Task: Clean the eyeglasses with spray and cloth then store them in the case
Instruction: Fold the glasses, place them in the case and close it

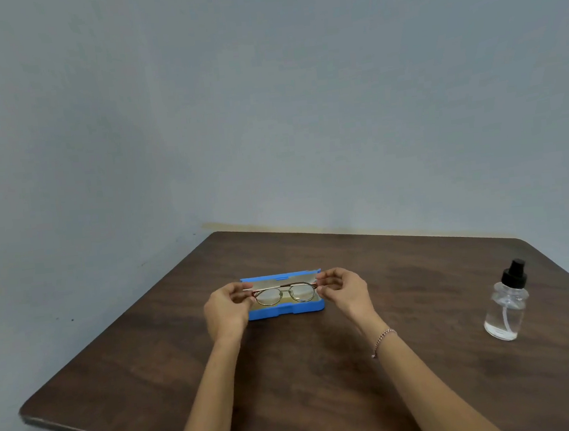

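Fingers [327, 280] of both your hands are curled, pinching the eyeglasses [284, 293] at their two ends: your left hand [226, 309] at one hinge, your right hand [344, 291] at the other. Both forearms reach forward. You hold the frame level, low over the open blue case [286, 310], around the middle of the desk [327, 400]. A spray bottle [505, 302] stands upright near the right edge.

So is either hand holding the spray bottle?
No, the spray bottle stands apart on the table; the left hand and right hand pinch the eyeglasses.
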`<state>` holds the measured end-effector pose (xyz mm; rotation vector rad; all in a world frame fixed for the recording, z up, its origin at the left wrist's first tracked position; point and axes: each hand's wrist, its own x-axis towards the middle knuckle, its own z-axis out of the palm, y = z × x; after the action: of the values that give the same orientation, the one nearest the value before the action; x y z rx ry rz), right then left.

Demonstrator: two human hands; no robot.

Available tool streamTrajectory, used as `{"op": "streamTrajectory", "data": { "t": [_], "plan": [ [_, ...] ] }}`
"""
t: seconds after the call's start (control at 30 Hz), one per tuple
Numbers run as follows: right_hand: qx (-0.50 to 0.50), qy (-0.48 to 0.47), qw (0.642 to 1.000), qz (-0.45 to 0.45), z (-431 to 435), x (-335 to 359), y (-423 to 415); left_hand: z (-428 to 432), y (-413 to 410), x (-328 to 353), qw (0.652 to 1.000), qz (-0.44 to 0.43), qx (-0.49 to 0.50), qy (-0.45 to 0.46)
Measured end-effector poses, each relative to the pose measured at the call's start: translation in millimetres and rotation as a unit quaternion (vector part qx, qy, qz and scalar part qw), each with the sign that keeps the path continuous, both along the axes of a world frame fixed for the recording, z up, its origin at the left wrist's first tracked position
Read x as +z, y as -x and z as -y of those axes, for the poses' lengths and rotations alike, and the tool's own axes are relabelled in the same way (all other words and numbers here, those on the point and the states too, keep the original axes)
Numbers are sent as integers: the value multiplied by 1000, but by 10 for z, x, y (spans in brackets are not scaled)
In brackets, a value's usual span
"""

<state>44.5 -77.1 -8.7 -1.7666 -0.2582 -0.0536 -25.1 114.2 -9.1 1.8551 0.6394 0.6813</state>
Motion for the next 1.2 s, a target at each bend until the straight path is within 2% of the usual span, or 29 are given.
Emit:
{"op": "streamTrajectory", "data": {
  "t": [0.17,0.3,0.43,0.57,0.87,1.2],
  "plan": [
    [-30,135,988,66,-153,-4,-37,48,-40,22,996,-32,33,-74],
    [-43,192,975,98,-172,-89,-60,87,-85,-48,993,-33,48,-101],
    [-14,259,950,176,-121,-131,-65,57,-119,-141,989,-34,48,-134],
    [0,325,923,207,-111,-165,-94,15,-147,-168,979,-68,57,-183],
    [16,357,906,228,-125,-208,-106,3,-157,-191,955,-150,32,-253],
    [40,330,919,214,-97,-186,-104,37,-97,-139,947,-123,29,-297]
  ]
}}
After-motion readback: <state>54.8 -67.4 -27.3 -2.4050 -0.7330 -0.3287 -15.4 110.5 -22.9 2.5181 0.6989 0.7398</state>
